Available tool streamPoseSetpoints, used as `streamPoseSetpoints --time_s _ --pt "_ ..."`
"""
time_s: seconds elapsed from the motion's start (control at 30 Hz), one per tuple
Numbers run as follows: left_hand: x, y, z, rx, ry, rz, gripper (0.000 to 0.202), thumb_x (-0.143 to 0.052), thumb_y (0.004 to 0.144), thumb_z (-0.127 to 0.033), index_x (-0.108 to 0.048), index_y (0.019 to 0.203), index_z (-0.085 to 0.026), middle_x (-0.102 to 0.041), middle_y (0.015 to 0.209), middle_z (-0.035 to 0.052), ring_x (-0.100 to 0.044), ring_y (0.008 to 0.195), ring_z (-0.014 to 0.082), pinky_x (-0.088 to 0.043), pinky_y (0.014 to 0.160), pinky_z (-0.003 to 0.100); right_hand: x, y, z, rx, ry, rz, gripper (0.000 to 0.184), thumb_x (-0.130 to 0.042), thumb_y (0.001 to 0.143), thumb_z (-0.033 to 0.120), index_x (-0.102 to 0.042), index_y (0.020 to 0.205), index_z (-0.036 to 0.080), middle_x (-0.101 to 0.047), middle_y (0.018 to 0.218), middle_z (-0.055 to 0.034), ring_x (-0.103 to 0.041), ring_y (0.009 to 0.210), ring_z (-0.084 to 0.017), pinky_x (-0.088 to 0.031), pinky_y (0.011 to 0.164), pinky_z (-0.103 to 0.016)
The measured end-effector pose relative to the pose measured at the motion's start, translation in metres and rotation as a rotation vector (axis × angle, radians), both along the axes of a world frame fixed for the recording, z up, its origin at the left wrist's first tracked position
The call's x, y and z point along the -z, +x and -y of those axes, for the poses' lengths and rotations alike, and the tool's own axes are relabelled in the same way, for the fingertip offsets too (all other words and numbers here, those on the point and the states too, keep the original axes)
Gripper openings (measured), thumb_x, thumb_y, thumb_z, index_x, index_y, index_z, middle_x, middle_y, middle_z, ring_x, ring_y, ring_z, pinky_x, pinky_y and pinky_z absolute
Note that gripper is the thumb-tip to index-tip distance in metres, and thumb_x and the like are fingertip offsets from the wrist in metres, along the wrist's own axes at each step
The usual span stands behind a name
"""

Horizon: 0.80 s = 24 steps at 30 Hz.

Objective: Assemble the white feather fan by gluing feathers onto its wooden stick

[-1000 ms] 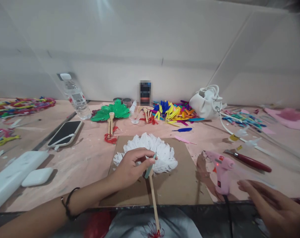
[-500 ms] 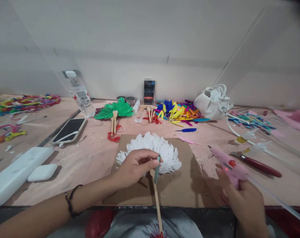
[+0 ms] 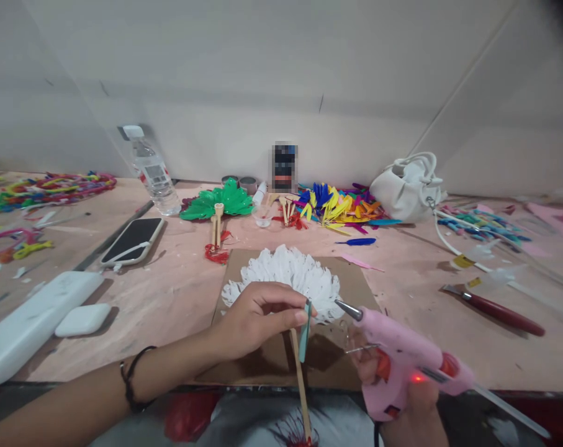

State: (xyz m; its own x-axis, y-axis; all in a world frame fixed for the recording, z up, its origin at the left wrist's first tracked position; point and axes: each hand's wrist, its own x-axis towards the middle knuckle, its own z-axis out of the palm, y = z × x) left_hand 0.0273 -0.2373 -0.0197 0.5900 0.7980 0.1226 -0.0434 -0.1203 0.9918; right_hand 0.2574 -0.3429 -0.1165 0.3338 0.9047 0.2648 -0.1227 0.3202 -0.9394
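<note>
My left hand (image 3: 262, 313) is closed in a pinch on a short flat teal strip (image 3: 305, 341), which hangs down from the fingertips. Behind it lies a white feather fan (image 3: 285, 270) with a thin wooden handle (image 3: 302, 391) and a dark red tassel (image 3: 300, 434) at its near end. A pink hot glue gun (image 3: 397, 341) is gripped in my right hand (image 3: 414, 403), a clear glue stick (image 3: 514, 410) jutting from its back and a red light on. Its metal nozzle points left toward the strip, without touching it. The fan rests on a cardboard sheet (image 3: 244, 363).
At the back stand a water bottle (image 3: 155, 177), a green feather fan (image 3: 225, 202), a pile of coloured feathers (image 3: 337, 208) and a white bag (image 3: 405, 189). A red-handled knife (image 3: 499, 310) lies right. Left are a phone (image 3: 135, 241), a white power bank (image 3: 43, 323) and a small white case (image 3: 83, 320).
My right hand has brought the glue gun left and inward, from beside the knife to near the teal strip. The left hand keeps its pinch; the view has shifted slightly.
</note>
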Motion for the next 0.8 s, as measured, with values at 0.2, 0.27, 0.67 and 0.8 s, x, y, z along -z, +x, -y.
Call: streamPoseSetpoints --time_s 0.2,0.27,0.67,0.8 --pt "-0.002 -0.001 0.002 0.006 0.028 0.033 0.011 -0.076 0.087 -0.022 -0.085 0.088 -0.016 -0.08 0.083 0.0068 -0.07 0.076 0.013 -0.054 0.071 0.017 0.007 0.002 0.006 -0.087 -0.002 -0.103 0.041 -0.055 0.097 0.061 -0.072 0.087 0.025 -0.067 0.069 -0.007 -0.064 0.062 -0.022 -0.051 0.048 -0.028" --pt "-0.003 -0.001 0.003 0.001 0.039 0.033 0.009 -0.076 0.086 -0.021 -0.085 0.088 -0.016 -0.08 0.083 0.0065 -0.07 0.076 0.0128 -0.054 0.071 0.017 0.009 0.002 0.008 -0.105 -0.018 -0.121 0.04 -0.05 0.101 0.059 -0.07 0.09 0.026 -0.067 0.071 -0.0064 -0.061 0.059 -0.019 -0.048 0.046 -0.027" --pt "-0.004 -0.002 0.004 0.024 0.067 0.005 0.011 -0.076 0.087 -0.022 -0.085 0.09 -0.015 -0.08 0.084 0.0081 -0.072 0.077 0.0143 -0.055 0.072 0.019 0.027 0.01 0.013 -0.222 -0.001 -0.094 0.044 -0.043 0.101 0.058 -0.067 0.089 0.023 -0.058 0.066 -0.0052 -0.052 0.052 -0.017 -0.041 0.045 -0.028" --pt "-0.005 -0.003 0.003 0.019 0.077 0.002 0.011 -0.076 0.087 -0.023 -0.085 0.09 -0.016 -0.08 0.084 0.0083 -0.072 0.077 0.0152 -0.056 0.072 0.02 0.028 0.015 0.014 -0.202 -0.014 -0.068 0.043 -0.051 0.097 0.059 -0.068 0.086 0.021 -0.058 0.065 -0.0055 -0.052 0.051 -0.018 -0.041 0.045 -0.028"
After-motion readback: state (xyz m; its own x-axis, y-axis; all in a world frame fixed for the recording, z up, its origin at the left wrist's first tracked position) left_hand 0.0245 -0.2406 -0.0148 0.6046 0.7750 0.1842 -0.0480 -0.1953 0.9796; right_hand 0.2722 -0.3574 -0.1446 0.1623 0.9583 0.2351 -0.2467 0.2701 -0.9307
